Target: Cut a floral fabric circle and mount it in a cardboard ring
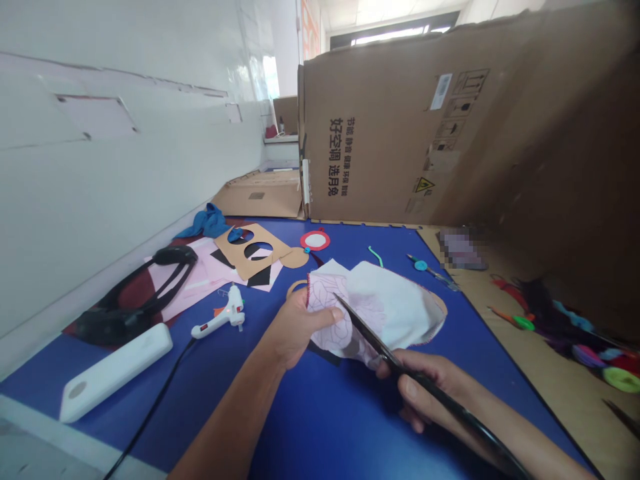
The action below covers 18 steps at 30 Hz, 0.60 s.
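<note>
My left hand point(295, 327) pinches red-stitched, soft white cloth point(405, 300); my right hand point(425, 383) grips slim dark scissors point(367, 335) over it. Left of the cloth: plastic glue gun point(220, 321), oval-holed cardboard point(239, 259).

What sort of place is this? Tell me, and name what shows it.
Likely a craft workspace: a white glue gun lies on the blue surface, a tan sheet with round cutouts lies beyond it, and the left hand holds cloth.
</note>
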Available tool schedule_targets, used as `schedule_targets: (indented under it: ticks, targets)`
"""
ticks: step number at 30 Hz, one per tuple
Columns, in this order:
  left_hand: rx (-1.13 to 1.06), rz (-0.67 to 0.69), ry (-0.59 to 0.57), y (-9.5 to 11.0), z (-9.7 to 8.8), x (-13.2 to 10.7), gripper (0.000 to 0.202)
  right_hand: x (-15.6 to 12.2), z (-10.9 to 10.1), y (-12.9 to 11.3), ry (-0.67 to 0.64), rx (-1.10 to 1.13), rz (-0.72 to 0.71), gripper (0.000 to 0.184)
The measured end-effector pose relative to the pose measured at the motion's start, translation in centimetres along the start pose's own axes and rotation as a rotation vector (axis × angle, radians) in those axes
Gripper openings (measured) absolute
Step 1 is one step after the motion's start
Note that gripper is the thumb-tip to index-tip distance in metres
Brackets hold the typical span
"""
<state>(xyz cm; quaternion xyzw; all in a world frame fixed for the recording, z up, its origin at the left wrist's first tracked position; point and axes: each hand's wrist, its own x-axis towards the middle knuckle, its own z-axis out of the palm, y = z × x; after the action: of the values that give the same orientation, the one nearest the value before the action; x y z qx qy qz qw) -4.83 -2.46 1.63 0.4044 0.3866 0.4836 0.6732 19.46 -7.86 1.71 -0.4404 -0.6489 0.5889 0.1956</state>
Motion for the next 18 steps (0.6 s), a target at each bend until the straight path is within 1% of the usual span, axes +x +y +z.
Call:
schedule_targets:
  ticks: [5,13,18]
  targets:
    - [0.001,-0.007,-0.003,0.1,0.0,0.0,0.054,-0.2,0.2,0.5,0.023,0.028,-0.003,0.075]
    - [0.022,-0.004,-0.011,-0.1,-0.2,0.0,0.054,0.1,0.0,0.6,-0.028,0.019,-0.042,0.066]
    - [0.024,-0.010,-0.011,-0.1,-0.3,0.0,0.055,0.1,-0.2,1.2,-0.044,0.012,-0.046,0.068]
